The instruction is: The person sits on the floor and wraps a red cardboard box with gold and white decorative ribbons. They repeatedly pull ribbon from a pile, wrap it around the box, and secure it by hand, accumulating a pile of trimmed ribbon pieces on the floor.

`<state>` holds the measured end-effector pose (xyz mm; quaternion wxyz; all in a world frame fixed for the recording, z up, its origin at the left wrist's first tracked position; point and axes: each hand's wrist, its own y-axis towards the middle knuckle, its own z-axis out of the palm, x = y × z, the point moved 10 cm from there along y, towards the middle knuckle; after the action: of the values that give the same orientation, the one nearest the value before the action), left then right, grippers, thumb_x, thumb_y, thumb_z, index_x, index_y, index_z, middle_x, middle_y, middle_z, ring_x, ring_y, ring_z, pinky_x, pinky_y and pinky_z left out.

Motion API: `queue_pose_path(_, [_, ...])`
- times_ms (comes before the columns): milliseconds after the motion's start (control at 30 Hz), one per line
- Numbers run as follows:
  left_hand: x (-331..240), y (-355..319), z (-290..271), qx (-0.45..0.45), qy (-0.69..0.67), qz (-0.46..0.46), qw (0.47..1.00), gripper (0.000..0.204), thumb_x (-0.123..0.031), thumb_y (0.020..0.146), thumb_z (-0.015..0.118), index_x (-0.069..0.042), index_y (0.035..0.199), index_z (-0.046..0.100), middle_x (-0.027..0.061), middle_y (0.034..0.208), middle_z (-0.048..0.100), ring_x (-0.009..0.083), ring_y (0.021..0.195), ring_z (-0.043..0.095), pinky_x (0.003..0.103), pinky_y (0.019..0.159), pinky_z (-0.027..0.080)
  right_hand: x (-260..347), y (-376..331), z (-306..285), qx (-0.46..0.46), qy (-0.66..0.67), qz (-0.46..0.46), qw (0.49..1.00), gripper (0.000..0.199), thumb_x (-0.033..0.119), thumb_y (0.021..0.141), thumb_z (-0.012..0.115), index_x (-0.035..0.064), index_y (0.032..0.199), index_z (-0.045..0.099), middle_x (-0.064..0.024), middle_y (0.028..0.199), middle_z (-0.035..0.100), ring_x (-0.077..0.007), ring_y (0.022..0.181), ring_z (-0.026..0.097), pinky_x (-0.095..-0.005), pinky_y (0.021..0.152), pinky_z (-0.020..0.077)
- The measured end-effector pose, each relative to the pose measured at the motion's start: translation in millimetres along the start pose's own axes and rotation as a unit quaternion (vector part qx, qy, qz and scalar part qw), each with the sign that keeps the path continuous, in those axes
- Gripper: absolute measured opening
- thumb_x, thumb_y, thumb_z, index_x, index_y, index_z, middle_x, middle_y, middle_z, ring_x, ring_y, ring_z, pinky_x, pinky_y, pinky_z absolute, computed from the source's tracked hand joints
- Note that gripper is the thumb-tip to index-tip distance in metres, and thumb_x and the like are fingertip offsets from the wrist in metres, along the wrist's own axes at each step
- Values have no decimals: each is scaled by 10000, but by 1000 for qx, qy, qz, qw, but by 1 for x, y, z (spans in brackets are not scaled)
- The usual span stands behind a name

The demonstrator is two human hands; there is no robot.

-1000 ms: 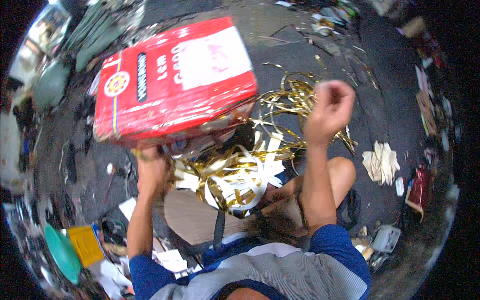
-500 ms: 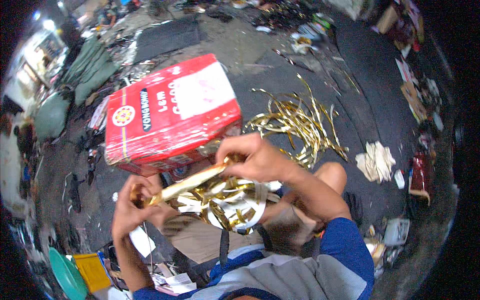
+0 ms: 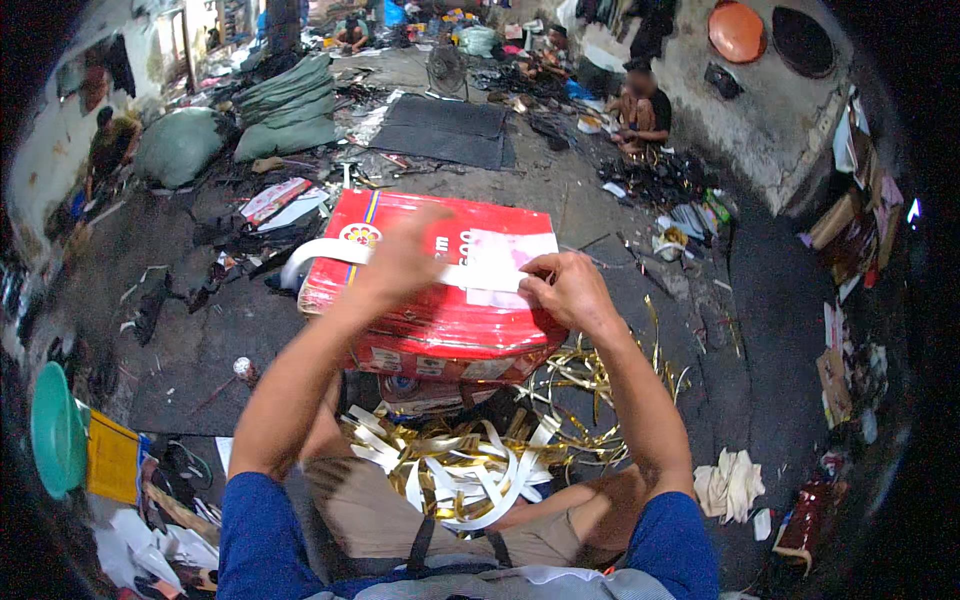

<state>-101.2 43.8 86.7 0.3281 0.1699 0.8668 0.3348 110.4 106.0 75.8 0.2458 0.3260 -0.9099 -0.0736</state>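
Bare forearms, short blue sleeves (image 3: 262, 520), and khaki shorts (image 3: 370, 515).

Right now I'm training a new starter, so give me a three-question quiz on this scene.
1. True or false: both hands touch the white strip.
2. What does the strip lie across? A) green sack B) red box C) fan
3. What lies in the lap?

Key: 1. True; the left hand and right hand hold it. 2. B, the red box. 3. A heap of gold and white strips.
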Motion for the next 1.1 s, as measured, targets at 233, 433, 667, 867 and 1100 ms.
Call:
queue_pose_path(233, [-39,15,108,77,-132,-78,985,238,-136,814,761,8,997,713,174,932,688,313,839,687,398,763,554,-6,-14,-23,-39,47,15,998,194,207,841,741,86,992,733,-136,917,755,-320,835,733,-428,779,572])
queue_pose_path(433, [-47,9,106,37,-127,-57,990,159,-153,837,759,-16,917,752,142,904,665,318,807,686,414,745,555,2,-28,-27,-98,-68,-100,988,148,246,858,751,122,938,756,-59,903,667,-294,831,695,-425,716,562])
queue_pose_path(667, [-48,10,101,66,-134,-16,989,171,-171,834,756,-20,910,776,161,901,689,316,799,688,406,742,553,14,-30,-28,-57,-95,-134,985,175,276,888,743,122,961,782,-72,956,645,-288,833,693,-416,710,573])
queue_pose_path(867, [-29,7,113,47,-172,-67,982,209,-163,786,802,-11,924,759,140,908,710,274,864,690,381,777,548,-8,-19,-25,-54,38,-85,994,177,176,799,823,74,942,801,-92,899,615,-251,777,643,-372,695,531])
queue_pose_path(1100, [-23,9,110,37,-164,-127,978,167,-161,752,764,-13,830,761,196,813,721,336,785,714,430,744,559,-37,-17,-11,-118,143,-15,983,145,129,805,802,11,881,769,-47,761,563,-146,700,557,-315,620,450])
